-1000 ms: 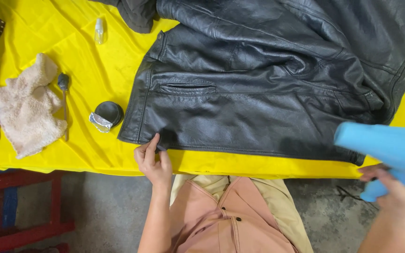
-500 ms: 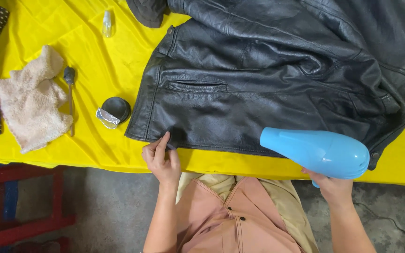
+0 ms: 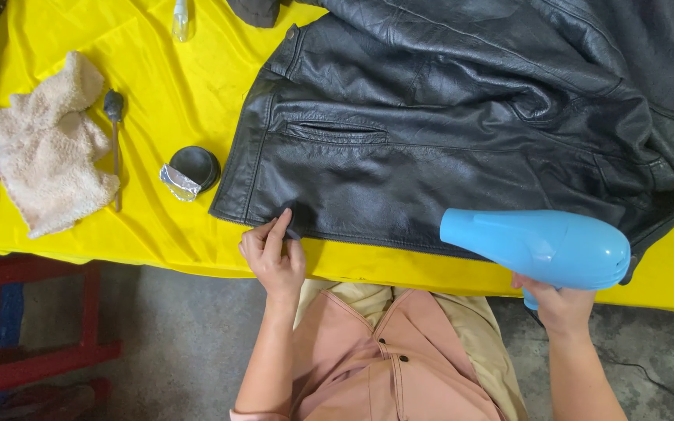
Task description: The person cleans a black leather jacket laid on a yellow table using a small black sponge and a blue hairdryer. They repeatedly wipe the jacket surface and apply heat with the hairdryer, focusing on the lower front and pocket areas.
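**Blue dryer over the black jacket**

I see a big black leather jacket [image 3: 462, 132] lying flat on a yellow table cover [image 3: 157, 226]. It fills most of the top and right side. Its bottom edge runs close to the near edge of the table.

My left hand [image 3: 273, 257] is at that bottom edge. The fingers are pressed together and pinch the hem of the jacket, near its lower left corner.

My right hand [image 3: 559, 304] is at the lower right. Its fingers are wrapped tight around the handle of a light blue hair dryer [image 3: 540, 245]. The round body of the dryer lies across the lower right part of the jacket, with its narrow end turned to the left, toward my other hand.

To the left of the jacket sits a small round black tin [image 3: 194, 166] with a bit of silver foil [image 3: 175, 184] touching it. Further left a small brush [image 3: 115, 140] lies just beside a fluffy cream cloth [image 3: 44, 164]. A little clear bottle [image 3: 182, 19] stands near the top edge.
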